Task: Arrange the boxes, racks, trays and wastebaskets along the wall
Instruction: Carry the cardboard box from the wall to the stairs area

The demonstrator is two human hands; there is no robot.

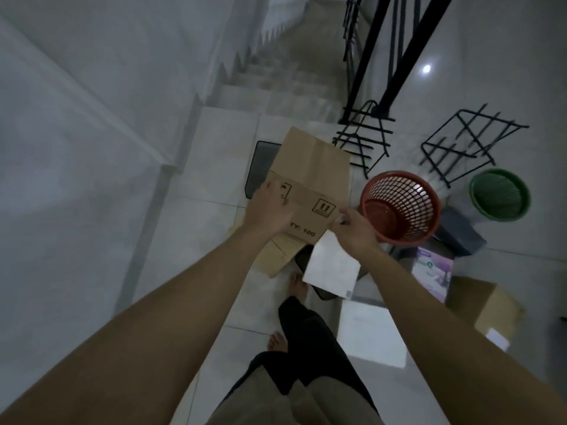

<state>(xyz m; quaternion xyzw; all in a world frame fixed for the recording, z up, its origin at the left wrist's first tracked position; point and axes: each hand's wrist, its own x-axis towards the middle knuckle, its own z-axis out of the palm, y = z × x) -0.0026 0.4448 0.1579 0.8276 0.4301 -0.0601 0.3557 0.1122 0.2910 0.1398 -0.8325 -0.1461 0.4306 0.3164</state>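
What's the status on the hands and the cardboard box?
Left hand flat on brown cardboard box. Right hand gripping its edge. Red mesh wastebasket close beside.

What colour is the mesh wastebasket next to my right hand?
Red plastic mesh wastebasket, clearest in the head view.
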